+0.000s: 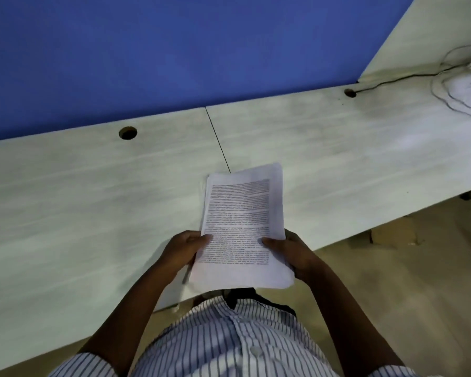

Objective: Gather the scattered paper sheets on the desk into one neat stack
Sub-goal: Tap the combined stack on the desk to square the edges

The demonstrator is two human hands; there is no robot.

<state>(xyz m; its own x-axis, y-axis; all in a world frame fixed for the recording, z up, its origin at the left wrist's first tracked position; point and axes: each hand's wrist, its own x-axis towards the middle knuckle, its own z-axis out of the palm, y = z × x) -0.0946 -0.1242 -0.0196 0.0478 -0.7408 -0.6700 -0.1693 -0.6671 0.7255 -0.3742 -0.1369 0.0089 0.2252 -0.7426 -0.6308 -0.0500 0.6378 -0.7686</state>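
1. The background is filled by a blue partition (174, 50), plain and matte. It stands behind the far end of the seam (218, 140), where two desk tops are butted together.
2. The desk (65, 200) is a pale laminate with a wood grain, smooth and flat, spread to both sides of the seam.
3. The stack (242, 227) is held in the air just beyond the seam's near end, over the desk's front edge.
   - Its long axis is pointed away from the body, nearly in line with the seam.
   - Thin white printed sheets are seen, limp at the corners.
   - The far ends are fanned and one sheet is skewed to the right, so the pile is judged not yet squared.
4. The stack's left long edge is gripped by the left hand (182, 248), left of the seam line. The thumb is laid on the top page and the fingers are hidden beneath.
5. The opposite long edge is clasped the same way by the right hand (291, 254), right of the seam line. Both hands are equally near the stack, so a tap of a short edge on the desk is judged the likely squaring move.
6. A pale patch (172, 297) is seen at the desk edge, nearer than the seam and under the left wrist. Whether it is loose paper cannot be told.
7. One round hole (127, 132) is cut left of the seam. Through another, far right of it, a dark cable (392, 78) is fed.
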